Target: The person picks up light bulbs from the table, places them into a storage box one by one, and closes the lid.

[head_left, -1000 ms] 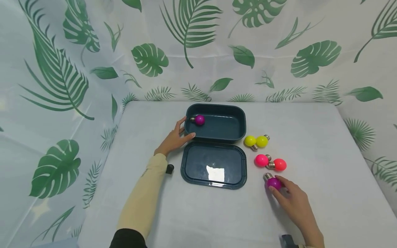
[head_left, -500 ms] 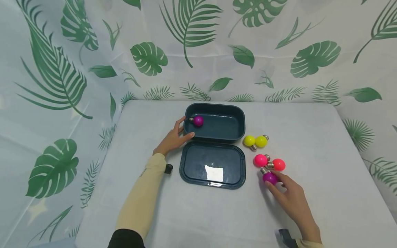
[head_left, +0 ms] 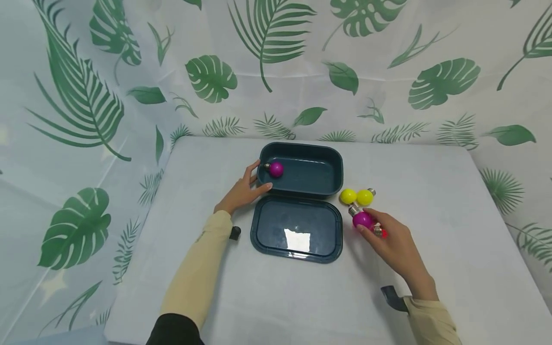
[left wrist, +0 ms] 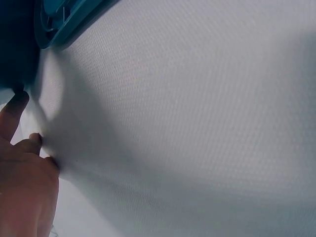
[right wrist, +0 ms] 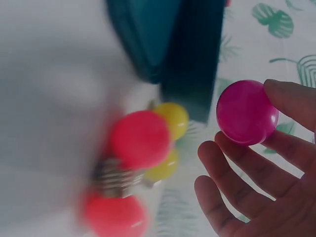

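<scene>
My right hand [head_left: 394,244] pinches a purple light bulb [head_left: 362,219] between thumb and fingers, its metal screw base pointing up and away. It is held above the table, over the pink-red bulbs [right wrist: 140,139], which are partly hidden in the head view. Two yellow bulbs [head_left: 364,197] lie just beyond it. My left hand [head_left: 242,194] touches the left end of a dark blue-green box [head_left: 338,167], fingers spread and fairly straight, thumb at the front corner. Inside that box, at its left end, lies another purple bulb [head_left: 276,169].
A matching lid [head_left: 297,229] lies flat on the table directly in front of the box. The white-covered table [head_left: 207,163] backs onto a leaf-print cloth [head_left: 302,76]. A small black camera [head_left: 235,233] is on the left wrist.
My right hand has lifted the purple bulb and carried it forward and left, from in front of the pink-red bulbs to above them. The left hand stays at the box.
</scene>
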Available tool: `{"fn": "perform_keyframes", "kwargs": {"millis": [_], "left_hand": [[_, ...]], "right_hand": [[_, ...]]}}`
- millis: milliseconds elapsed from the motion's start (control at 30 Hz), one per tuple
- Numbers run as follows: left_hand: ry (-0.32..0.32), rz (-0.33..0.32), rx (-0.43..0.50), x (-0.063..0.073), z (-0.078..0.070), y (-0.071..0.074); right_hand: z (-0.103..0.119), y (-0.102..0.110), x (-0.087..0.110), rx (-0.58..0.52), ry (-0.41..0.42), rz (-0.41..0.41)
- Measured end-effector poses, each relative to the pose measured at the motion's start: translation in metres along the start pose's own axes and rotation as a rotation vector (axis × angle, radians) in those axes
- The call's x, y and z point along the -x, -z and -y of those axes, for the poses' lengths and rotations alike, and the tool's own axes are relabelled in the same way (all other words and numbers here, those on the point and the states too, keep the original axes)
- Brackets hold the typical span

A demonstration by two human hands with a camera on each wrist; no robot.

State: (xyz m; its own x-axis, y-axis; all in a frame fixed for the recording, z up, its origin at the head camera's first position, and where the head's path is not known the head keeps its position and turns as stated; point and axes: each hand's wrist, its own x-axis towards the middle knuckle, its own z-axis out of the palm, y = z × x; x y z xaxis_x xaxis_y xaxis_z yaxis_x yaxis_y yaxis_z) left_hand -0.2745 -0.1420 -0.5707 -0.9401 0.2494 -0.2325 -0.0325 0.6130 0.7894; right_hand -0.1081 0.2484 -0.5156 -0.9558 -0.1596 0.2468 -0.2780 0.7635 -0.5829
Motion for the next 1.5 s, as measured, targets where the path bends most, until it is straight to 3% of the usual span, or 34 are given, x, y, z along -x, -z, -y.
{"fn": "perform_keyframes", "kwargs": {"millis": [300,633,900,1133,1267,1500], "left_hand": [[-0.022,-0.001,-0.005,0.000,0.001,0.001],[-0.022,-0.005,0.000,0.001,-0.001,0.003],[-0.039,0.012,-0.003,-0.002,0.003,-0.002],[-0.067,-0.011,0.004,0.000,0.003,0.000],[-0.062,-0.004,0.006,0.002,0.002,0.002],[-0.065,-0.010,0.008,0.004,-0.002,0.005]], "right_hand": [[0.020,0.005,-0.061,-0.023,0.133,0.034],[0.059,0.007,-0.136,-0.009,0.191,0.146],[0.083,0.002,-0.187,0.000,0.323,0.195],[0.103,-0.001,-0.233,0.028,0.420,0.242],[0.109,-0.005,-0.254,0.043,0.418,0.306],[0.111,-0.021,-0.277,0.049,0.337,0.446]]}}
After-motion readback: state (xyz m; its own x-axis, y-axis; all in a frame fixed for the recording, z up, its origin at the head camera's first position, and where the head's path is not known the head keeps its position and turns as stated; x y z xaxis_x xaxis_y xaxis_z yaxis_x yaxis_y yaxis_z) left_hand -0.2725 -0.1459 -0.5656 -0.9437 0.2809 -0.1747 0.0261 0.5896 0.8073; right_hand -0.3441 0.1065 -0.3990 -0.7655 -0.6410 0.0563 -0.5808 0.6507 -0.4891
